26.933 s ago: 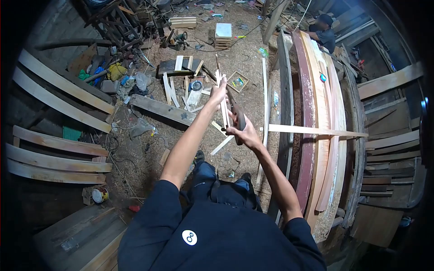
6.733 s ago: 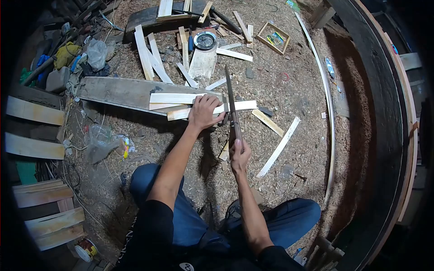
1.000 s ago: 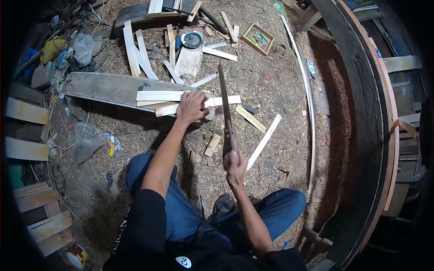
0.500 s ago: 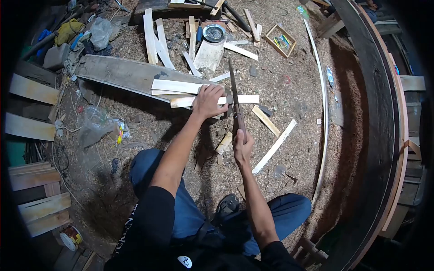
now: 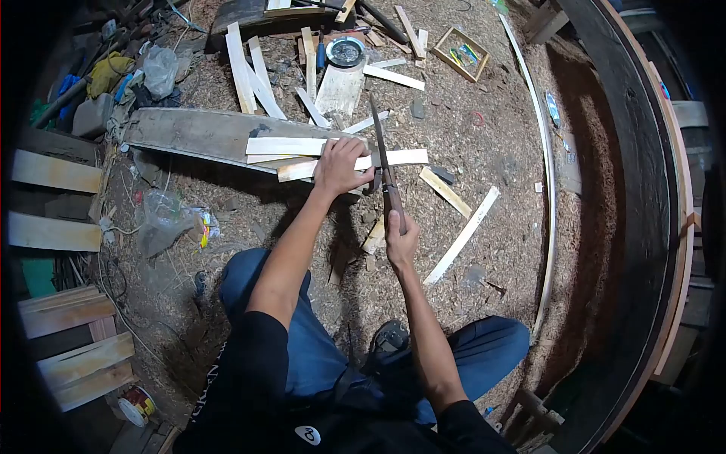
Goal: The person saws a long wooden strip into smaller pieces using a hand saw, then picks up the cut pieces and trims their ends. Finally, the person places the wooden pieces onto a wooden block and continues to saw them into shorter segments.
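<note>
My left hand (image 5: 342, 166) presses down on a pale wood strip (image 5: 297, 172), its fingers curled over the strip and onto more strips (image 5: 291, 145) beside it. These lie on a grey plank (image 5: 197, 132). The strip's far end sticks out past the plank on the right. In my right hand (image 5: 401, 237) is the handle of a handsaw (image 5: 380, 136). Its long narrow blade points away from me and crosses the strip just right of my left hand. Whether the teeth have cut into the wood cannot be made out.
Loose strips (image 5: 463, 236) lie on the shaving-covered ground to the right. Beyond the plank are a round metal dish (image 5: 345, 52) and a wooden tray (image 5: 461, 54) with small items. A long curved dark beam (image 5: 643, 151) borders the right; a plastic bag (image 5: 161, 219) lies left.
The view has shifted slightly. Against the strip, the saw has come a little toward me and its tip leans further left. My left hand stays in place on the strips.
</note>
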A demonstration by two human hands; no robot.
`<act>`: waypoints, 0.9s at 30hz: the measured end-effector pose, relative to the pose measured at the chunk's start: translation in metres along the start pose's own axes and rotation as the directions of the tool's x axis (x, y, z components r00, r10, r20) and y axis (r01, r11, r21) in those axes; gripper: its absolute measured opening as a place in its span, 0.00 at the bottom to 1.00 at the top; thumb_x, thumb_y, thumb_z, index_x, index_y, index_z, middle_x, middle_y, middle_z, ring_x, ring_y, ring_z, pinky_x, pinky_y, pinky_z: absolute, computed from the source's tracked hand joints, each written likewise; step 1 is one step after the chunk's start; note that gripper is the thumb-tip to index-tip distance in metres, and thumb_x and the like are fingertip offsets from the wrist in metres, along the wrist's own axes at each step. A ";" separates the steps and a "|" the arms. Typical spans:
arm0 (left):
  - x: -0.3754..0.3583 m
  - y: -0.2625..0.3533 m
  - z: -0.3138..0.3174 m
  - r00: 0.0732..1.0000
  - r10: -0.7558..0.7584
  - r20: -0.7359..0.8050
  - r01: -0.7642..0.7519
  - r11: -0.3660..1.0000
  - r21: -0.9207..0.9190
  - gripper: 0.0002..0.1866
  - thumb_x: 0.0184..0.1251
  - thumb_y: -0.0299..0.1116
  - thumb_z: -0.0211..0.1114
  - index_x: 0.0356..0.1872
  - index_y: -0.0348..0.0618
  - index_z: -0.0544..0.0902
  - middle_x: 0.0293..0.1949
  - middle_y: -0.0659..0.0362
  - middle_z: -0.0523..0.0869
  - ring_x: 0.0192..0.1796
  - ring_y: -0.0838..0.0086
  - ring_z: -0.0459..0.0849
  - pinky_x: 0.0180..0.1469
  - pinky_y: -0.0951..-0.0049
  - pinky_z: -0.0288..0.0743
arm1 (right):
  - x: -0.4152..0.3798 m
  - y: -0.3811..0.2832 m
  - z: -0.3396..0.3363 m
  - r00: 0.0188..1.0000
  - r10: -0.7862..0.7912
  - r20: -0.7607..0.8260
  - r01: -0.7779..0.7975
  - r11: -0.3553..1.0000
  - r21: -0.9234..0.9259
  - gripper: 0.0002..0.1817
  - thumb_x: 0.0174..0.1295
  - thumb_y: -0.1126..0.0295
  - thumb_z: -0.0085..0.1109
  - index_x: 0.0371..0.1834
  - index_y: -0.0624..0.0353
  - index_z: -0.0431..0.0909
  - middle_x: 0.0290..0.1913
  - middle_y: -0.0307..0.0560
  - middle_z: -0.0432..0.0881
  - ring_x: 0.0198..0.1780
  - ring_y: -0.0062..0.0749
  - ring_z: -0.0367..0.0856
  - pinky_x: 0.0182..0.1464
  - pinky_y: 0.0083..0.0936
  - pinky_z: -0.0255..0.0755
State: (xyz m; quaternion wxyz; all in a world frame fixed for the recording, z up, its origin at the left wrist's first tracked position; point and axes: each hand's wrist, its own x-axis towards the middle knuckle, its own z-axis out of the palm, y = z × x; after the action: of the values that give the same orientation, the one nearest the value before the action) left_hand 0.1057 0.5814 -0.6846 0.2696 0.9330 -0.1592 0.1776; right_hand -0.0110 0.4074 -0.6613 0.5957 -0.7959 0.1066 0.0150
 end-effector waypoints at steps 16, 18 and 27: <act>-0.007 -0.001 0.002 0.999 -0.017 0.029 0.017 1.000 -0.007 0.15 0.47 0.44 0.69 0.32 0.48 0.79 0.35 0.63 0.78 0.44 0.69 0.77 0.47 0.67 0.63 | -0.085 0.044 -0.027 0.999 0.001 0.041 -0.001 1.000 -0.020 0.20 0.67 0.56 0.52 0.26 0.63 0.75 0.16 0.36 0.63 0.21 0.19 0.61 0.23 0.27 0.55; -0.004 -0.002 0.002 1.000 -0.011 0.022 0.011 1.000 -0.009 0.15 0.47 0.43 0.70 0.32 0.48 0.78 0.34 0.63 0.78 0.43 0.68 0.77 0.46 0.66 0.63 | -0.108 0.036 -0.042 1.000 0.025 0.012 -0.024 0.999 -0.024 0.20 0.67 0.56 0.52 0.28 0.64 0.76 0.17 0.36 0.62 0.21 0.19 0.61 0.23 0.27 0.56; -0.007 0.003 -0.002 1.000 -0.004 -0.022 0.004 1.000 0.005 0.14 0.46 0.43 0.67 0.31 0.49 0.78 0.34 0.62 0.78 0.43 0.67 0.76 0.47 0.66 0.63 | -0.056 0.016 -0.030 0.998 0.025 -0.052 -0.018 0.992 0.127 0.25 0.67 0.50 0.51 0.31 0.66 0.76 0.18 0.36 0.67 0.22 0.21 0.62 0.24 0.26 0.57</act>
State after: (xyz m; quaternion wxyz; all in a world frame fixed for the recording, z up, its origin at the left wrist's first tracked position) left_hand 0.0985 0.5816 -0.6847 0.2691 0.9320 -0.1539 0.1878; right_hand -0.0722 0.3836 -0.6595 0.6417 -0.7554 0.1320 -0.0068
